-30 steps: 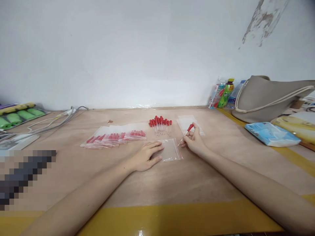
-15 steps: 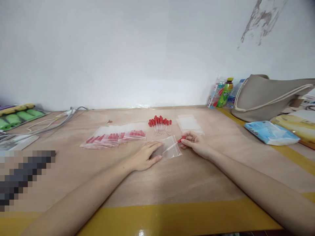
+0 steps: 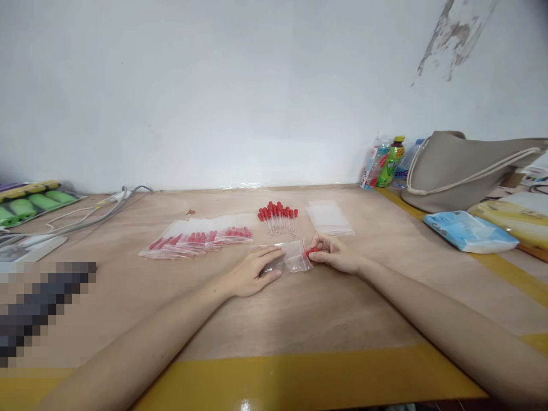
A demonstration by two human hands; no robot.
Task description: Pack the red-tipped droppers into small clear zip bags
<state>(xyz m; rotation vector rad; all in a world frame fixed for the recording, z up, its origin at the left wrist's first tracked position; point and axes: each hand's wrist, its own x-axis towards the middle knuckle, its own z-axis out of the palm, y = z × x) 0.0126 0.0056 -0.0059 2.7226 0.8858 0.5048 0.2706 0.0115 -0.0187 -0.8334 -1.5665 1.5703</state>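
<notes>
A clear zip-lock bag (image 3: 295,256) lies on the table between my hands, its mouth facing right. My left hand (image 3: 253,270) holds the bag's left end, thumb on the near side and fingers on the far side. Pinched in my right hand (image 3: 336,255) is a dropper with a red rubber bulb (image 3: 313,250). Its thin end points left into the bag's mouth; how deep it sits is hard to make out. Just beyond lies a bunch of red-bulbed droppers (image 3: 278,214). Several bags holding red-bulbed droppers (image 3: 199,237) overlap in a row at the left.
A stack of flat bags (image 3: 329,217) lies behind my right hand. Bottles (image 3: 390,162), a grey bag with a cord (image 3: 462,171) and a blue-white packet (image 3: 470,231) stand or lie at the right. Cables (image 3: 115,205) and green rolls (image 3: 34,205) are at the left.
My right hand has moved slightly left, bringing the dropper from beside the bag into its mouth. The bag's right end has shifted a little; my left hand stays put.
</notes>
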